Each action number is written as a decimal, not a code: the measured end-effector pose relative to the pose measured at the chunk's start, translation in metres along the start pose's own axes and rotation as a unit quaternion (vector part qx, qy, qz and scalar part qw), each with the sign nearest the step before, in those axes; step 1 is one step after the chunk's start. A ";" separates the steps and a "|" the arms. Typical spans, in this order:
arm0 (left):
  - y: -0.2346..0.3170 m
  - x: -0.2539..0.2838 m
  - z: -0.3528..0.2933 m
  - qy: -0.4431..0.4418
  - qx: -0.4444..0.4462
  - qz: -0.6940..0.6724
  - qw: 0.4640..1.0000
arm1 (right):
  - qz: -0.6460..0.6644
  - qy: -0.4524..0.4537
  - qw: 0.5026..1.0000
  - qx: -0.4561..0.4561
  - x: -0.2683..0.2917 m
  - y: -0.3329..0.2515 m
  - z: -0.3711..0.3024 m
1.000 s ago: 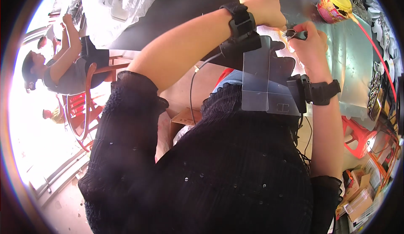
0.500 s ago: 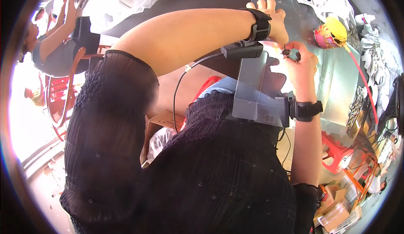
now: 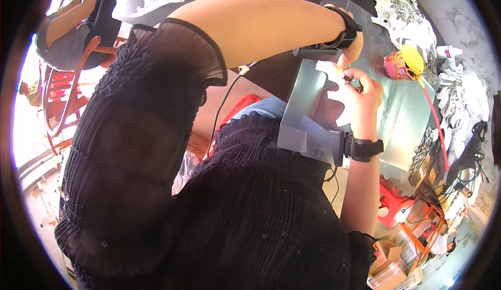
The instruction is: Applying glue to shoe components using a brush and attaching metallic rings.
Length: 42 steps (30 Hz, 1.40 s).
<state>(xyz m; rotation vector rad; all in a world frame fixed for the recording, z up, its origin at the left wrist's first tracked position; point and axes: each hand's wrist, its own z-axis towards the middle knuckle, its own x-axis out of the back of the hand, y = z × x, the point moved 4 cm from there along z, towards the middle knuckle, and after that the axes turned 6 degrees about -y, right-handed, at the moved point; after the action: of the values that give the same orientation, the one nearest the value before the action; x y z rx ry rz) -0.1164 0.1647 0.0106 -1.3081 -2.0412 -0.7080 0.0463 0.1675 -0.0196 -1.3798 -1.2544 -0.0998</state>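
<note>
My right hand is closed, thumb and forefinger pinching a small dark piece too small to name. Just above it, my left hand bends down, one fingertip beside or touching that piece. The wrist and strap hide most of the left fingers. Both wrists wear black straps with small black boxes. Under the hands lies a shiny greenish-grey work surface. Clear bent plastic sheeting stands at its near left edge, bright with glare.
A red-and-yellow tub with a yellow top and a red tube stands right of my hands. White plastic bags lie farther back. Black cables, a red stool and cardboard boxes are at right. Another person sits far left.
My left hand has turned and come down, from spread fingers to a fingertip beside the small dark piece. My right hand keeps its pinch. The whole view has shifted slightly.
</note>
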 end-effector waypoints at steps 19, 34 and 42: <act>-0.015 -0.010 0.001 0.223 -0.133 -0.077 0.963 | -0.043 0.027 0.999 -0.008 -0.001 0.002 -0.003; 0.002 -0.047 -0.043 0.317 -0.448 -0.101 0.829 | -0.122 0.039 0.992 -0.010 -0.001 -0.006 -0.004; 0.005 -0.039 -0.038 0.303 -0.499 -0.010 0.812 | -0.115 0.034 0.992 -0.026 -0.002 -0.006 -0.005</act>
<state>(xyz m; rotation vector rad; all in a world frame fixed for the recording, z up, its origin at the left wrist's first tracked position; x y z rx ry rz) -0.0915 0.1158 0.0085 -1.2747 -1.1134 -2.0721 0.0438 0.1608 -0.0157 -1.2600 -1.3574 -0.3380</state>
